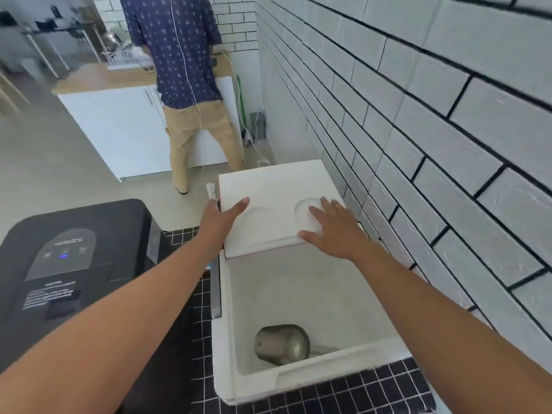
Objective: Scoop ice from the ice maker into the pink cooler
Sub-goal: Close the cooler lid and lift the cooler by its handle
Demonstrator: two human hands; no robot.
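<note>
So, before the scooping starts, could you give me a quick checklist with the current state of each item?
1. Cooler open: ok; the lid is swung back, with the left hand and right hand resting flat on it.
2. Scoop located: ok; it lies inside the cooler, near the front wall.
3. Hand free to take the scoop: not ok; both are on the lid.
4. Ice maker powered: ok; a blue light shows on its panel.
5. Ice maker lid open: not ok; it looks closed.
6. Ice available inside: cannot tell.
</note>
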